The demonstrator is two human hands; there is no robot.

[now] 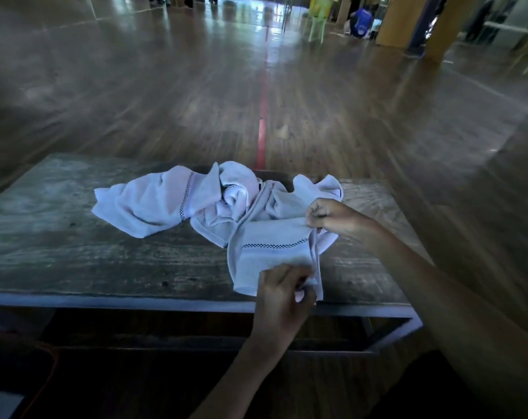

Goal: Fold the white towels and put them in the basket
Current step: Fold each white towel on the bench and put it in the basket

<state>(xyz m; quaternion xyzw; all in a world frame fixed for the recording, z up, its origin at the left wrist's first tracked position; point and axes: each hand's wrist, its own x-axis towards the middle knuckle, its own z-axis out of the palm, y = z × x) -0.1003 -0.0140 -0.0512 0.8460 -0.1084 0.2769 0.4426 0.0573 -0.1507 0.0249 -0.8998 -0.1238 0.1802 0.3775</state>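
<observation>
A white towel (272, 258) lies partly spread on the right half of the wooden surface (75, 252), with its near end at the front edge. Its visible long axis runs roughly from 6 to 12 o'clock, leaning a little toward 1. Its dark dotted band (272, 245) crosses it from 9 to 3 o'clock. The far end is bunched and lost among the other towels (154, 204), a crumpled white heap spreading from it toward 10 o'clock.

The left hand (282, 294) is at the towel's 6 o'clock end, fingers curled, pinching the near right corner. The right hand (332, 216) sits at about 1 o'clock from the towel's middle, fingers curled tight, pinching the same right-hand edge farther up. That edge runs between the two hands. The hands are slightly blurred.
</observation>
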